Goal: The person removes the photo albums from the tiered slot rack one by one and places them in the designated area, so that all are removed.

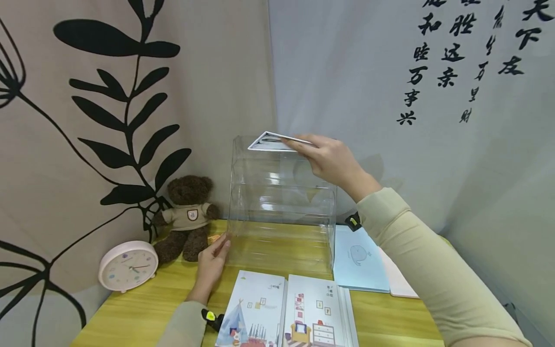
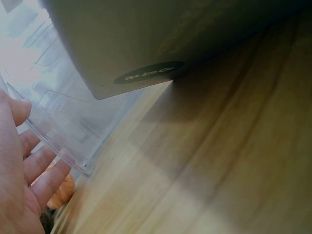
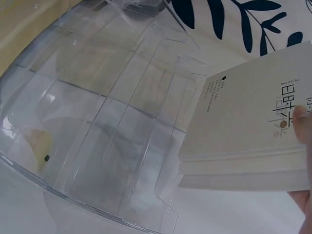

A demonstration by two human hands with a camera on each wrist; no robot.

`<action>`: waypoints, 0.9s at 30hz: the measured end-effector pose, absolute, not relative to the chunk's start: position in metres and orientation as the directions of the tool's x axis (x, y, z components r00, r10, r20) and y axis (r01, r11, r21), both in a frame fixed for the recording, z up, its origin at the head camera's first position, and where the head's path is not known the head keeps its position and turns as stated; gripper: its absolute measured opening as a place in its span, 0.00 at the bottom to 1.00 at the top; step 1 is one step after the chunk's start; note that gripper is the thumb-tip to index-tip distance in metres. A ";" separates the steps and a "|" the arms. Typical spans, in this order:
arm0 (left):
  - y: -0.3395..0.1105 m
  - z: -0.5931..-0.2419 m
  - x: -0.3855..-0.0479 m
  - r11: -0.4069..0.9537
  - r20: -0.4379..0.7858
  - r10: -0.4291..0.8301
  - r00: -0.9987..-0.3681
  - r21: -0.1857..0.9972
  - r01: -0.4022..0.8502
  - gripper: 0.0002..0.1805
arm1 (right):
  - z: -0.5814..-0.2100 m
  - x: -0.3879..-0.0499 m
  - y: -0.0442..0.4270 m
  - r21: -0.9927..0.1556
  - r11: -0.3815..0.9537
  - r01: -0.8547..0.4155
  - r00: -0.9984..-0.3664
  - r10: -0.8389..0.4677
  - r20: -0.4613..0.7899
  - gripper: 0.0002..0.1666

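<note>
My right hand [image 1: 331, 156] pinches white notebooks [image 3: 243, 122], thumb on the printed cover and fingers beneath; whether it is one or a thin stack I cannot tell. They are held level with the top of a clear plastic tiered rack [image 1: 282, 202], which stands upright on the table. Low at the rack's left side is my left hand [image 1: 212, 260], its fingers fairly straight and touching the side panel in the left wrist view. In front of the rack lie two piles of illustrated notebooks, the left pile [image 1: 256, 308] and the right pile [image 1: 314, 308].
A brown teddy bear [image 1: 191, 217] sits left of the rack, beside a round white clock [image 1: 128, 266]. Light blue notebooks [image 1: 360, 260] and a pale pink one [image 1: 396, 277] lie to the rack's right on the wooden table [image 1: 130, 318]. Printed curtains hang behind.
</note>
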State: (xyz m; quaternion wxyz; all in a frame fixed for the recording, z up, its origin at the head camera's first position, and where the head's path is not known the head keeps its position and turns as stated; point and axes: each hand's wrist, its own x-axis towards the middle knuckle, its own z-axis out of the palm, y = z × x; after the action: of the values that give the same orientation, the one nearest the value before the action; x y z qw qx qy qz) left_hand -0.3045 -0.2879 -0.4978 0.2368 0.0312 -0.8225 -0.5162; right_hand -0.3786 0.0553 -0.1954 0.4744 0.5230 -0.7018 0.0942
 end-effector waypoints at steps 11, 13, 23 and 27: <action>-0.287 -0.498 -0.305 0.466 0.378 -0.308 -0.873 0.860 0.208 0.23 | -0.227 -0.343 0.076 0.225 0.440 -0.869 -0.012 -0.475 0.880 0.24; -0.286 -0.496 -0.305 0.463 0.386 -0.315 -0.867 0.860 0.215 0.22 | -0.237 -0.336 0.081 0.204 0.441 -0.874 -0.008 -0.433 0.902 0.24; -0.288 -0.497 -0.306 0.471 0.373 -0.300 -0.878 0.858 0.203 0.23 | -0.291 -0.298 0.106 0.034 0.437 -0.899 -0.083 -0.247 0.966 0.26; -0.288 -0.497 -0.305 0.472 0.375 -0.297 -0.878 0.857 0.206 0.21 | -0.311 -0.285 0.114 -0.044 0.441 -0.897 -0.131 -0.170 0.977 0.28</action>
State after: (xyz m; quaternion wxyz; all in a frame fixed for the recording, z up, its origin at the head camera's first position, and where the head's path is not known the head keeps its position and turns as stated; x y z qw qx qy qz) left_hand -0.3053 -0.2879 -0.4973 0.2451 0.0274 -0.8221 -0.5133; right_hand -0.2847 0.1142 -0.3114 0.5243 0.3995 -0.6674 0.3465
